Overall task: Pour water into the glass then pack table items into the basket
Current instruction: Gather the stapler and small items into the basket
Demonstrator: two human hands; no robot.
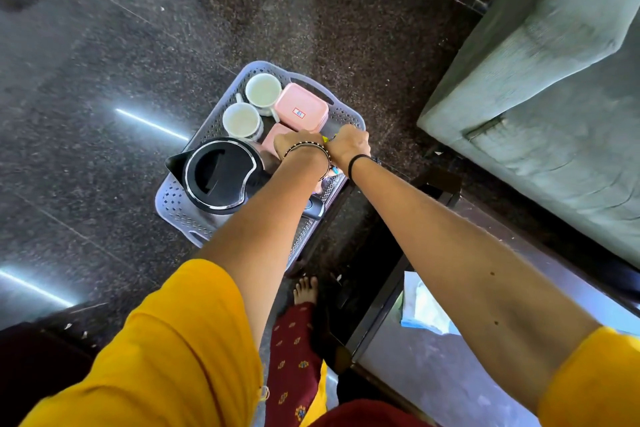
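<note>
Lavender plastic basket (180, 199) with the perforated walls is sitting down on the dark speckled floor (104, 80), and it's already pretty full. You've got the black electric kettle (216, 177) at the near end with its lid shut and spout pointing left, two white mugs (242, 120) side by side at the far left, and a pink lidded box (302, 107) with a small red-and-white sticker at the far right, with a second pink one partly hidden under your wrists. Both your hands are down inside the right side of the basket, wrists touching. Your left hand (294, 147) and right hand (348, 142) have their fingers curled down out of view, so honestly can't tell what either grip is doing. Something small and yellow peeks out between them, too hidden to name. Grey sofa (540, 80) is off to your right.
</note>
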